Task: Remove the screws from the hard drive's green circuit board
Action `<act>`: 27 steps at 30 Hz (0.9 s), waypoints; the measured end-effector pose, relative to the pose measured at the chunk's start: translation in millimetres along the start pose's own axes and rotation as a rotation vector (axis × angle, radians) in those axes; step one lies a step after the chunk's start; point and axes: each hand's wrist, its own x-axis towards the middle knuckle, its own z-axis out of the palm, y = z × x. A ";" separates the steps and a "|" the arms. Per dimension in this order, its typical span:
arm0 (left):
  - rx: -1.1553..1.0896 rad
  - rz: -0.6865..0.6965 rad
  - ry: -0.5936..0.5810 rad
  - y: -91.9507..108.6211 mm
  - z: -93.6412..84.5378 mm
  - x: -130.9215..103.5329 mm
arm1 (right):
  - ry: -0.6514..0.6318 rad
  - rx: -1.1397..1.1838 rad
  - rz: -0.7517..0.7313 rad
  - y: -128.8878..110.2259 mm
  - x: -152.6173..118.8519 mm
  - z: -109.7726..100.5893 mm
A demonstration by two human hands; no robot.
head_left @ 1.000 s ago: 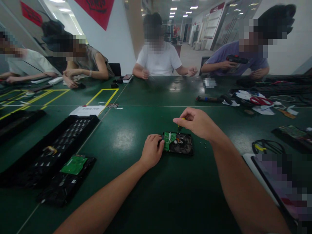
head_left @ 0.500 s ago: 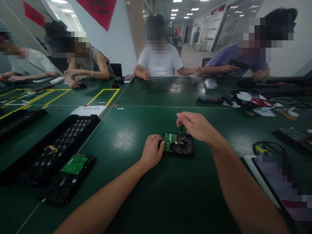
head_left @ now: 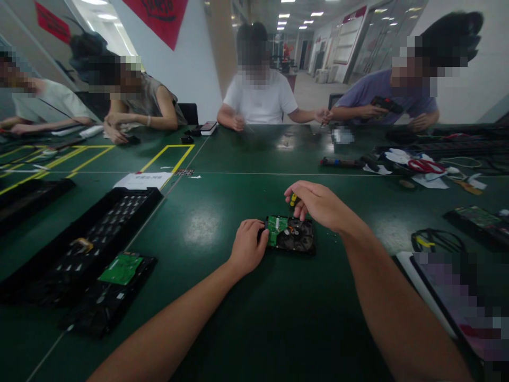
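Observation:
A hard drive [head_left: 300, 239] lies on the green table with its green circuit board [head_left: 277, 227] facing up. My left hand [head_left: 250, 245] grips the drive's left end, thumb on the near side and fingers over the far side. Above the far edge of the drive, my right hand [head_left: 316, 204] is closed around a small screwdriver [head_left: 293, 200] with a yellow and black handle. Its thin shaft points down at the drive; whether the tip sits in a screw is too small to tell. Tiny screws [head_left: 335, 237] lie right of the drive.
A second hard drive [head_left: 115, 286] lies at left beside a long black tray [head_left: 99, 233]. A tablet-like device [head_left: 441, 302] and a coiled black cable [head_left: 437, 240] are at right. Cables and scraps [head_left: 421, 164] lie beyond. Several people sit across the table.
My right hand's fingers have shifted around the screwdriver, so its yellow handle now shows more. The left hand and the hard drive stay in place.

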 end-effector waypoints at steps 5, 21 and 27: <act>0.007 0.001 -0.001 -1.3 0.2 0.2 | -0.015 0.015 -0.008 1.5 0.8 -3.8; -0.001 0.002 -0.001 2.8 -1.6 0.4 | 0.092 -0.241 -0.033 -6.6 -6.4 -8.0; -0.001 0.002 0.003 1.2 -0.2 1.2 | 0.013 -0.145 -0.064 -10.6 -7.9 -6.6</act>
